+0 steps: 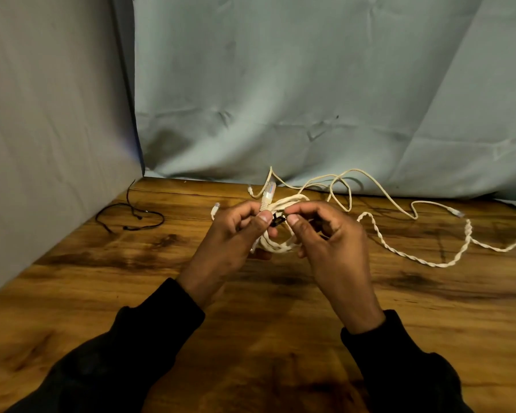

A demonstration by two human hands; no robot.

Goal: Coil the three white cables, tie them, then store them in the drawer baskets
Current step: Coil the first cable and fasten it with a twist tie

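Note:
A coiled white cable [280, 247] sits between my two hands above the wooden table [131, 263], its clear plug sticking up at the top. My left hand [236, 236] grips the coil, thumb near a small black tie [277, 219]. My right hand [325, 234] pinches that black tie from the other side. A thin loose white cable [379, 189] lies behind the hands along the back. A twisted white cable [447, 260] snakes across the table to the right.
Thin black ties [131, 216] lie on the table at the back left. Grey-blue cloth [310, 99] hangs behind the table and a grey panel [48, 144] stands along the left. The drawer baskets are not in view.

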